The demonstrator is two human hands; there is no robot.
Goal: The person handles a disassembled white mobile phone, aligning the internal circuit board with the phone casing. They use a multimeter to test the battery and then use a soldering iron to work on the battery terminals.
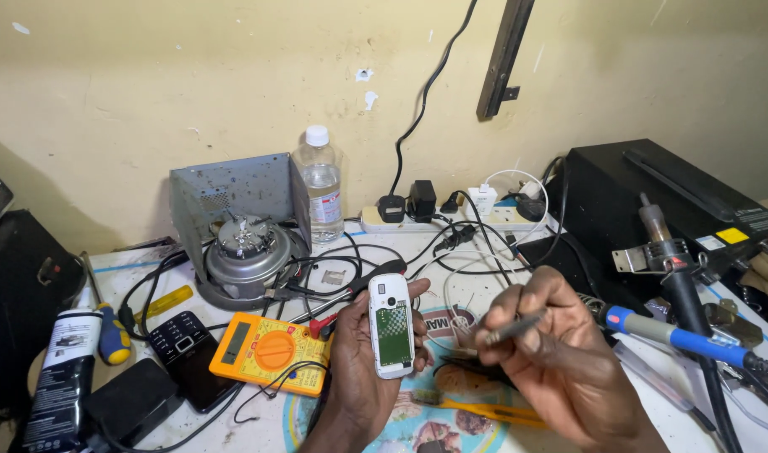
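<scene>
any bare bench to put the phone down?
Little. One bare patch between the power strip and the left hand, though white cables cross it. A strip by the left edge, behind the yellow multimeter, is clearer. Right side is crowded by the soldering iron.

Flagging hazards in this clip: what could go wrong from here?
The left hand holds the opened white phone with its green board exposed; the thin metal tool in the right hand could slip and scratch it. The blue-handled soldering iron lies close by the right hand, a possible burn if hot. Tangled black cables could snag.
</scene>
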